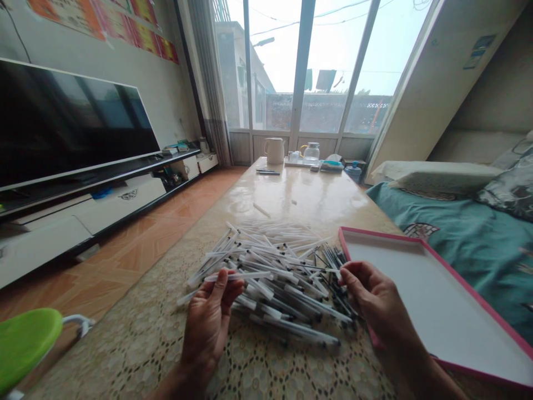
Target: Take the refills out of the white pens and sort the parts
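My left hand [208,319] pinches a translucent white pen barrel [254,275] between thumb and fingers, its free end pointing right. In my right hand [377,300] the fingertips close on a thin dark pen refill [314,268], which has a pale end by the fingers and points left toward the barrel. The two pieces are apart. Beneath both hands lies a loose heap of white pen barrels [287,289], many with dark ends. Beside my right hand, partly hidden by it, is a bunch of dark refills [335,258].
A shallow white tray with a pink rim [458,275] lies to the right. Farther along the patterned table [137,339] stand a cream jug [275,151], a glass pitcher [311,153] and a tissue pack [332,163]. A green stool [29,344] is at lower left.
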Demonstrator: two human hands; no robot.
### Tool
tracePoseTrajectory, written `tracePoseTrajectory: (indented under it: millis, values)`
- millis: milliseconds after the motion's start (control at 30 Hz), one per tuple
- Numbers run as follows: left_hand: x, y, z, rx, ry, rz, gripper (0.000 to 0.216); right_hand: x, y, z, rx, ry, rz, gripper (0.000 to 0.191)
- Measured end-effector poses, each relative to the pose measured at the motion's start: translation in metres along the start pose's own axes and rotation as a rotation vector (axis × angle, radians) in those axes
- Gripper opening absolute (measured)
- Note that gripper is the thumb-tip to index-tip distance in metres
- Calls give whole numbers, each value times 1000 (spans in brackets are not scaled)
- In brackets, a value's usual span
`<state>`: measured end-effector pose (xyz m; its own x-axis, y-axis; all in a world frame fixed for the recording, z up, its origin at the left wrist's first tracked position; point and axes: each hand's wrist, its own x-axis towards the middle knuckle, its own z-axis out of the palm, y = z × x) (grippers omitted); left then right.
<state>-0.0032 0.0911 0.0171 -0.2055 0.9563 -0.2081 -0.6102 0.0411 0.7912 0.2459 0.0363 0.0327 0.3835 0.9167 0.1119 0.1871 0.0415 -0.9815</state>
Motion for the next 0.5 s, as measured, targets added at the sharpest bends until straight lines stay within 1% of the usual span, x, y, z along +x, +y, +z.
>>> tracePoseTrajectory:
  millis: [100,167,200,267,367,433,500]
  values:
    - [0,-3,-1,29,-45,-7,24,15,0,-18,-417,313,-234,27]
    - [-5,-8,0,76,-112,-18,22,21,7,-18,-680,430,-404,24]
    - [-7,-11,1,107,-150,-18,21,23,11,-17,-779,446,-473,23]
    - [-11,-16,2,178,-215,-18,21,25,19,-11,-930,410,-543,23]
    - [-16,-18,3,236,-261,-24,23,23,25,-6,-1108,363,-534,23]
    - [-18,-14,4,252,-273,-33,24,20,25,-6,-1121,363,-559,25]
    - [-18,-6,9,290,-307,-56,24,17,24,-7,-1027,354,-603,25]
